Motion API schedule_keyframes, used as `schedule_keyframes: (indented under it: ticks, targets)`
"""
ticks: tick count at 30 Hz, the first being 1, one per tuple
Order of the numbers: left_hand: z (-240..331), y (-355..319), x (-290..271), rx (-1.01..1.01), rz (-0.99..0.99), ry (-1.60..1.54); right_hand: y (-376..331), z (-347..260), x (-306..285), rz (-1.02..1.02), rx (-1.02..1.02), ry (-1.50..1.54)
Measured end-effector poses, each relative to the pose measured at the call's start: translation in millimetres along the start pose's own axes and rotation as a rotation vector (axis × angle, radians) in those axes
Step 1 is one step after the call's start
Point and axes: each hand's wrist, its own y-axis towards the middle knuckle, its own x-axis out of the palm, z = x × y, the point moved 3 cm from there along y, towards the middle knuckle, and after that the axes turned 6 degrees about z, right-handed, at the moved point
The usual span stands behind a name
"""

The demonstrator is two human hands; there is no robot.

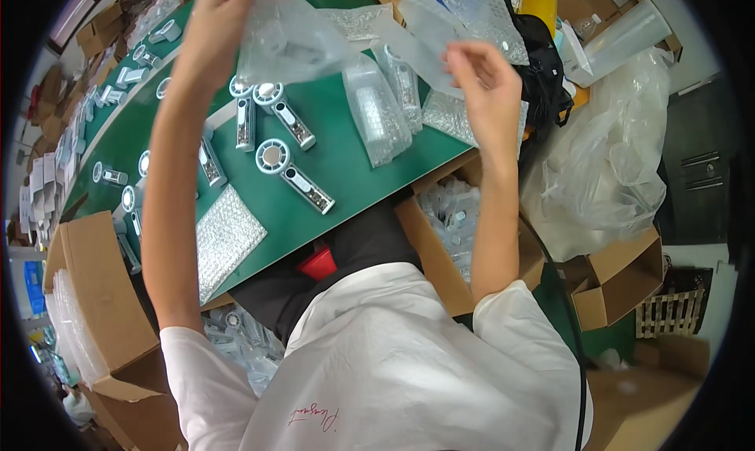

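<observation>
Overhead, both hands are raised above the green desk point(346, 160). Left hand point(220, 18) pinches a clear bag point(291, 38); right hand point(484, 77) pinches bubble wrap point(417, 46). Small fans point(291, 172) lie on the desk below.

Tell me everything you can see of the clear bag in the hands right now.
The bag is thin, crinkled, see-through plastic with a milky sheen, held up above the green table. The left hand grips its left upper edge. The right hand pinches a strip of film on the right; whether that strip belongs to the same bag I cannot tell. It sags loosely between them, looks empty, and hangs over the white fans lying on the table.
</observation>
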Motion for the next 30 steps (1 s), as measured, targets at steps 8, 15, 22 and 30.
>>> schedule_keyframes:
  ticks: [8, 15, 22, 30]
  targets:
    - [-97.6, 22.9, 61.9, 0.186, 0.305, 0.021, -20.5, 133.9, -84.8, 0.306, -0.165, -1.134]
    - [-123.9, -15.8, 85.6, 0.253, 0.273, -0.009, -27.4, 170.6, -127.7, 0.193, 0.062, -1.034]
    - [-138.7, -57.6, 119.3, 0.081, -0.342, 0.154, -31.2, 128.6, -131.4, 0.015, 0.371, -0.744]
    - [-130.6, -2.8, 178.6, 0.132, -0.155, 0.156, -51.3, 20.2, -166.6, -0.009, 0.289, -0.495]
